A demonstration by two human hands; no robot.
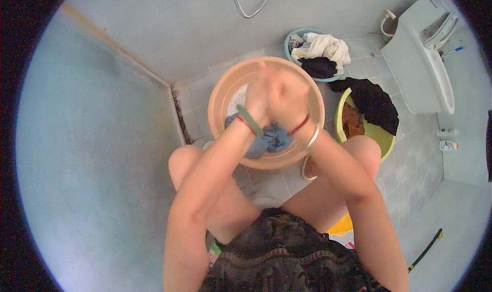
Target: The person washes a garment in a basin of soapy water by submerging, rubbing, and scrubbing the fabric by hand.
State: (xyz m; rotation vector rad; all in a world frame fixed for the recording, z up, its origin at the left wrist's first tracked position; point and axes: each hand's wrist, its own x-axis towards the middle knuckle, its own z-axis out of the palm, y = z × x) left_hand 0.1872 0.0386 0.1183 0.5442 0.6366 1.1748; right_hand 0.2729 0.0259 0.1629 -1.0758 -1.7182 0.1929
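Note:
A large peach plastic basin [265, 163] stands between my knees on the floor. Blue cloth [273, 139] lies low in it, partly behind my wrists. Over the basin my left hand [259, 90] and my right hand [290, 96] are pressed close together, blurred by motion; whether anything is between them cannot be made out. A green bangle and a red string circle my left wrist. Around the right one are a red string and a silver-coloured bangle.
Beyond the basin, a blue-green tub [287, 48] holds white and dark clothes. A yellow-green tub [386, 144] holds brown cloth, with black cloth [374, 101] over its rim. A washbasin [417, 73] and two bottles [448, 145] are at the right; a glass-like panel [96, 138] is left.

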